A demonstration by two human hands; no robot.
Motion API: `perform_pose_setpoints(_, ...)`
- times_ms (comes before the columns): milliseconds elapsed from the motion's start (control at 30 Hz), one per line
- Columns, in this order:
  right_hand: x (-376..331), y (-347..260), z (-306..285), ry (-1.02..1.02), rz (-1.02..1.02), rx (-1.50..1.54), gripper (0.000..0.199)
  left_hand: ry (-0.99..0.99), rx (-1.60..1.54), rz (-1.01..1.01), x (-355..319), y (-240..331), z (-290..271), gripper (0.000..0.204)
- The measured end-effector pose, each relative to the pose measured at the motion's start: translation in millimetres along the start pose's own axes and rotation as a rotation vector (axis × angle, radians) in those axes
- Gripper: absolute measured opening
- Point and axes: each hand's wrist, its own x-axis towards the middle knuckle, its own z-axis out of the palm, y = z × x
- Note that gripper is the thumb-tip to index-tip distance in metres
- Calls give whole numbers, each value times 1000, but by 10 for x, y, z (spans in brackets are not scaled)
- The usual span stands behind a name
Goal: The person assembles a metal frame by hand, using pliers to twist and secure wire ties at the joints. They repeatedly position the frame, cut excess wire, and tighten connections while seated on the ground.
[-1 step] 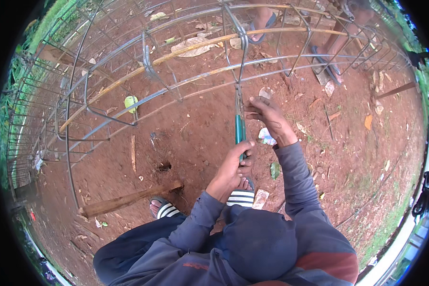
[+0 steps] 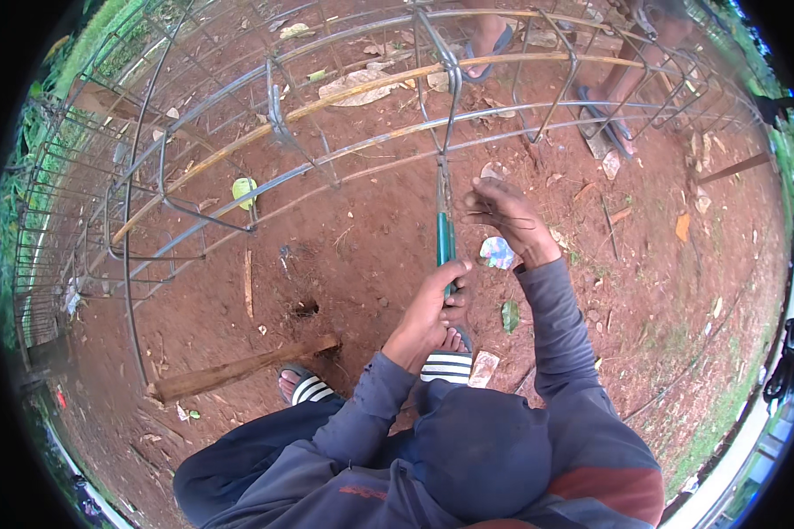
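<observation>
My left hand (image 2: 437, 309) is wrapped around the green handles of a pair of pincers (image 2: 444, 238). The pincers point away from me, their metal jaws at the lower near bar of a steel rebar cage (image 2: 362, 152), where a bent stirrup (image 2: 451, 110) meets it. Whether the jaws grip a tie there is too small to tell. To the right of the pincers, apart from them, hovers my right hand (image 2: 510, 216), its fingers bent and pressed together. A thin wire shows across it; its ends are hard to make out.
Another person's sandalled feet (image 2: 609, 119) stand beyond the cage at the far right. A wooden piece (image 2: 243, 368) lies left of my feet, near a small hole (image 2: 306, 308). Dry leaves (image 2: 359, 88) and a colourful wrapper (image 2: 496, 253) lie on the red soil.
My right hand has shifted slightly right, away from the pincers. My left hand and the pincers stay in place on the cage.
</observation>
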Motion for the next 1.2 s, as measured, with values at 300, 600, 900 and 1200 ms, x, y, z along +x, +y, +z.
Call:
perform_pose_setpoints(300, -319, 517, -183, 156, -77, 670, 53, 130, 144, 78, 256, -70, -96, 30)
perform_pose_setpoints(600, -1104, 614, 621, 723, -335, -204, 41, 168, 153, 73, 51, 157, 29, 29)
perform_pose_setpoints(900, -629, 93, 1230, 519, -377, -515, 52, 611, 1161, 618, 455, -134, -418, 46)
perform_pose_setpoints(1200, 533, 589, 704, 244, 65, 32, 33, 971, 1398, 371, 658, -238, -287, 56)
